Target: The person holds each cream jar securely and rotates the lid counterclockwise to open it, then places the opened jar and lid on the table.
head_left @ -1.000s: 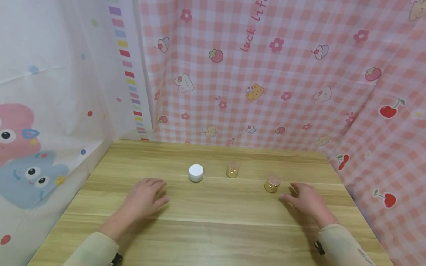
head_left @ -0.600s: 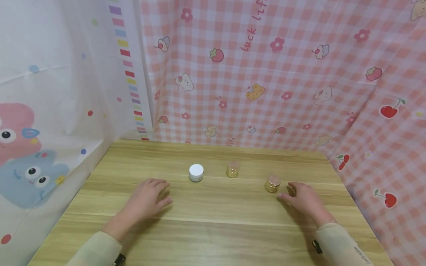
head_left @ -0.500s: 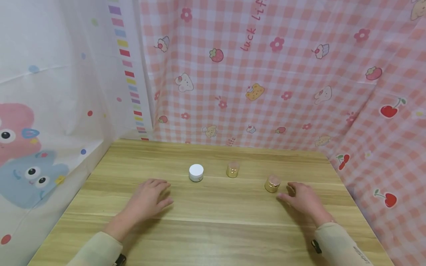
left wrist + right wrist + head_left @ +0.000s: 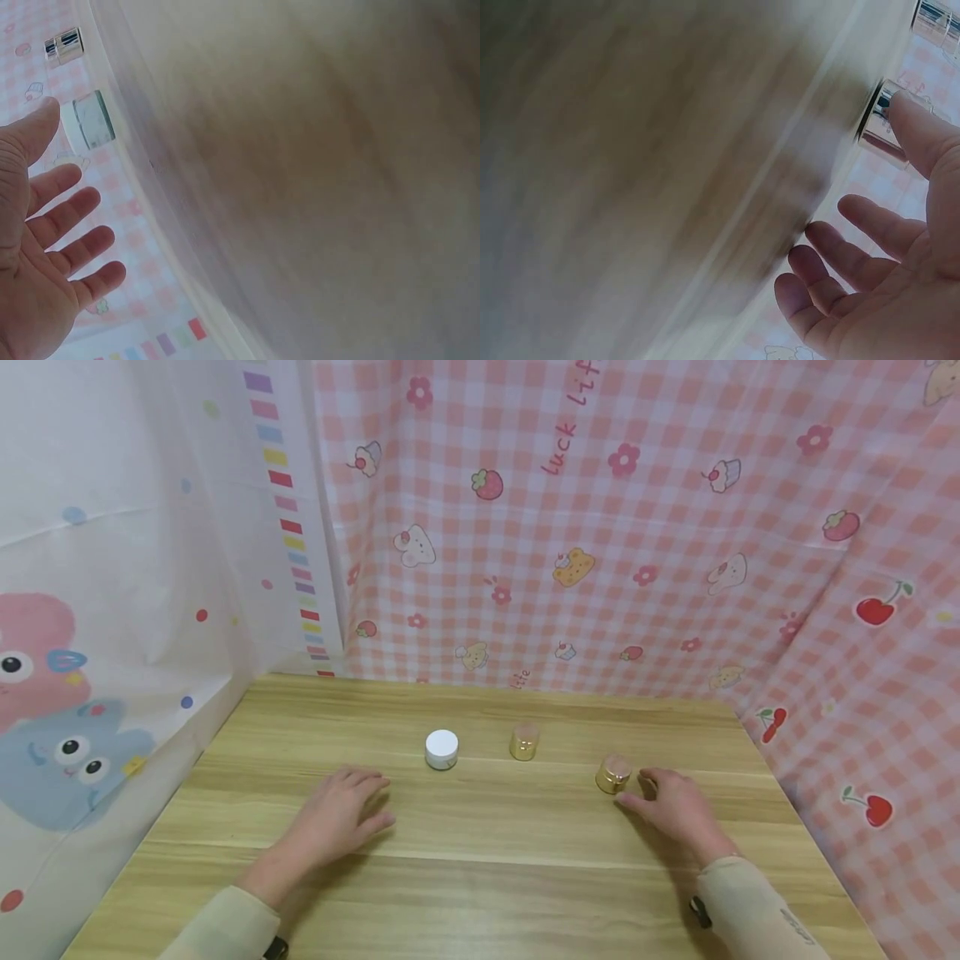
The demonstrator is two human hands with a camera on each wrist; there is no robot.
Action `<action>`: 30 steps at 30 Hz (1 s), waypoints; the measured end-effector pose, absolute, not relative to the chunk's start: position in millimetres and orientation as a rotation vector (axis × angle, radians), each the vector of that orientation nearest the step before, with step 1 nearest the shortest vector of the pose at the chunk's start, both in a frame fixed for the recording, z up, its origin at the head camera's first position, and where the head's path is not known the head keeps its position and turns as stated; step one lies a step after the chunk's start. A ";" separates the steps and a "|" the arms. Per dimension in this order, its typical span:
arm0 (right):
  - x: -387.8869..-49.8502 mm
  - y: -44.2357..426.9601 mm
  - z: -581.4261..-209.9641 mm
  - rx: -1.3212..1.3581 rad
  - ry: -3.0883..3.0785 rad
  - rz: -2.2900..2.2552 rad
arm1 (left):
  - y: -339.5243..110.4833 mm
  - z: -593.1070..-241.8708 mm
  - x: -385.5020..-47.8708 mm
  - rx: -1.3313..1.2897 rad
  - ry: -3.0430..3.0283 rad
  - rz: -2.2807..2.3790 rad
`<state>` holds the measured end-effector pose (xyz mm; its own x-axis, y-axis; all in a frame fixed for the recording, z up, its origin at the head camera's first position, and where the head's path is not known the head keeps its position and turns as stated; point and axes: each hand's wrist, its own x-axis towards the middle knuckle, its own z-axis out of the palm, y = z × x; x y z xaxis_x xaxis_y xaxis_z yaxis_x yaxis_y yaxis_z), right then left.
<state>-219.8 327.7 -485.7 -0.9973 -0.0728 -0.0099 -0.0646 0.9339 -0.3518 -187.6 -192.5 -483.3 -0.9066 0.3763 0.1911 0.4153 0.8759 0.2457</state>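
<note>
Three small round containers stand apart on the table. At the left is a white jar (image 4: 442,750) with a white lid. A shiny gold jar (image 4: 523,742) is in the middle, and a second gold jar (image 4: 613,774) is nearer the right hand. My right hand (image 4: 671,806) is just right of that second jar, thumb and fingers spread around its near side; whether they touch it I cannot tell. My left hand (image 4: 337,814) is left of and nearer than the white jar, holding nothing. In the left wrist view its fingers (image 4: 64,217) are spread and relaxed.
The wooden table (image 4: 465,893) has a light grain. A pink checked cloth (image 4: 525,527) hangs along the back and right sides, and a white patterned cloth (image 4: 112,568) hangs at the left.
My right hand has moved left, closer to the nearer gold jar. My left hand has shifted slightly right. The three jars stand where they were.
</note>
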 end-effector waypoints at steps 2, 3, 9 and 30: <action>-220.8 326.0 -486.8 -0.091 3.061 -0.569 | -191.6 -483.5 -187.1 -0.621 -2.908 -0.436; -221.4 325.4 -487.4 -0.082 3.057 -0.572 | -191.1 -483.7 -186.8 -0.624 -2.907 -0.439; -224.9 319.2 -486.4 -0.032 3.027 -0.568 | -188.3 -484.1 -185.5 -0.639 -2.898 -0.463; -235.7 294.7 -483.4 0.093 2.976 -0.744 | -186.5 -485.7 -182.4 -0.654 -2.892 -0.490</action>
<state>-235.7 294.7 -483.4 -0.9955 0.0411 -0.0850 0.0763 0.8807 -0.4675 -182.4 -186.5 -485.7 -0.8964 0.3949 0.2013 0.4391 0.8528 0.2828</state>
